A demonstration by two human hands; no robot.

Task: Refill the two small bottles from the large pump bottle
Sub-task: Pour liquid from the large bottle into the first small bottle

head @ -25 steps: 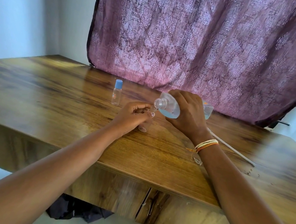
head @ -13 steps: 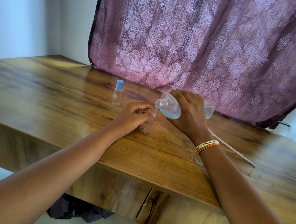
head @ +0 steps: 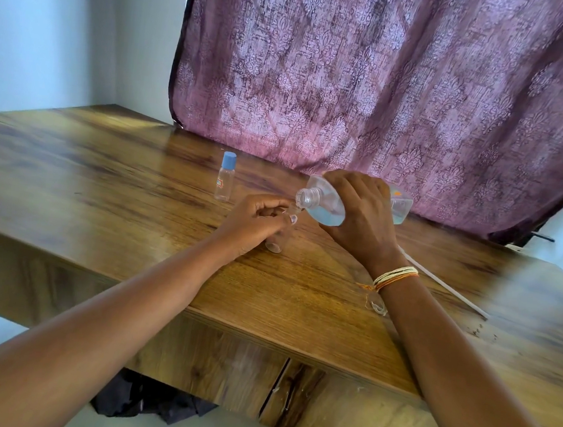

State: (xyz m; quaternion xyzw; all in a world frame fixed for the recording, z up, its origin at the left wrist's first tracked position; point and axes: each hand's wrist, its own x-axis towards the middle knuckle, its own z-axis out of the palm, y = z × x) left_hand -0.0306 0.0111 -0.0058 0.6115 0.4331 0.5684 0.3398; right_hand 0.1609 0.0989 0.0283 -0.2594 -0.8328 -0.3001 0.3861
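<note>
The right hand [head: 362, 217] grasps the tipped large bottle [head: 329, 206] by its slick, squeezable body; the left hand [head: 255, 219] steadies 1 light, easily toppled small bottle [head: 279, 239] (uncapped) on the worktop [head: 105, 175].

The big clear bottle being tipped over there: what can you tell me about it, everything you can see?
The large bottle looks like clear plastic, part-filled with pale blue liquid pooled along its lower side. Its pump is off: the threaded neck is bare and open. It lies tilted almost sideways above the wooden table, neck pointing left and slightly down at the small bottle. The right hand wraps around its middle; an orange label patch shows near its base.
</note>
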